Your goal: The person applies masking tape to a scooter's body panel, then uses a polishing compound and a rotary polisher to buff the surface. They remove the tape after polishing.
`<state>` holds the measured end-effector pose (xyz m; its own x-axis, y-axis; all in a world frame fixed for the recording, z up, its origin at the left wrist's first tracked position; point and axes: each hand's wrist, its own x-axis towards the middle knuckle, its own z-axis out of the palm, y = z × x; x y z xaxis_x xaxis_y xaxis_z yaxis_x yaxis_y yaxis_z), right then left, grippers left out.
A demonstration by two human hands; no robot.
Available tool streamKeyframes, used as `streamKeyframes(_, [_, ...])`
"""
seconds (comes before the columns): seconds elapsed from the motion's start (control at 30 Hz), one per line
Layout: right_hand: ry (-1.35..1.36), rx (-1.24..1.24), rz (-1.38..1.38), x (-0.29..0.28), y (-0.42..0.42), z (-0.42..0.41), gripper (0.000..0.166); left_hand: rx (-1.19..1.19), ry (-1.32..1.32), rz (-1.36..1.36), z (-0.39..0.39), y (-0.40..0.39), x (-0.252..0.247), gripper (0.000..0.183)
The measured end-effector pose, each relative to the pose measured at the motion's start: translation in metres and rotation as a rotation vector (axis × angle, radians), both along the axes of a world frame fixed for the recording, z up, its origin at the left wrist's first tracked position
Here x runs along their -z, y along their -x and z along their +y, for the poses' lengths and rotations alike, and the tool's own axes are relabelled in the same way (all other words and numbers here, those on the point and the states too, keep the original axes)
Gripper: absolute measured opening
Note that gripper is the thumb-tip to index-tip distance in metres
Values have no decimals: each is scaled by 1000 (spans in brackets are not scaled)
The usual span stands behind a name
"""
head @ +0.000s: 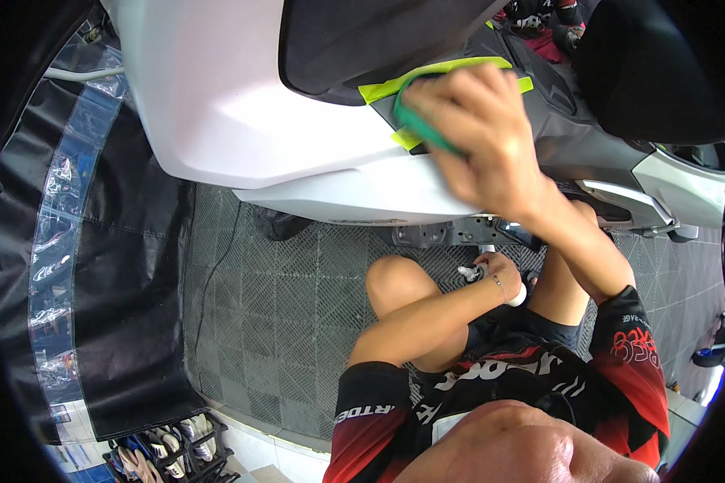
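My right hand (489, 133), blurred, grips a green cloth or pad (420, 121) and presses it against a dark grey trim panel (385, 110) of a motor scooter. Yellow-green masking tape (377, 92) borders that panel above, and a shorter tape piece (406, 139) sits at its lower left corner. Low between my knees, my left hand (502, 273) is closed around a white bottle (518, 296), whose nozzle end points left. The scooter's glossy white body panel (266, 139) spans the upper left. Fingers hide much of the cloth and trim.
A black curtain (139, 290) with a clear strip hangs at left. A thin cable (217, 259) crosses the grey floor tiles (266, 320). Shoes fill a rack (175, 447) at lower left. Beyond the scooter is another person (534, 24). The scooter's footrest (628, 202) juts out at right.
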<state>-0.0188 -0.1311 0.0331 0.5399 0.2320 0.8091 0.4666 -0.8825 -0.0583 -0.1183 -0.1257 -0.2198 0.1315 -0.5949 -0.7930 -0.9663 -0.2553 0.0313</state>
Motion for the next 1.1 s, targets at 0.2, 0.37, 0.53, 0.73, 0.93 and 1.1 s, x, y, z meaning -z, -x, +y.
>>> streamKeyframes(0.2, [16,-54,-39,0,-3,-9,44,32,-4,30,-5,-1,1,39])
streamKeyframes(0.37, [-23,-60,-6,4,-8,-30,36,-11,23,26,-6,-4,-10,38])
streamKeyframes(0.53, [-2,-82,-45,5,-8,-36,36,-3,-7,26,-9,-5,2,40])
streamKeyframes(0.73, [-27,38,-69,19,-1,-34,34,-81,-7,24,-1,-7,2,44])
streamKeyframes(0.93, [-85,308,-80,24,-3,-72,20,-38,64,72,-5,-17,-24,44])
streamKeyframes(1.1, [-117,109,-121,0,-5,44,34,-108,100,-8,-6,-14,4,52])
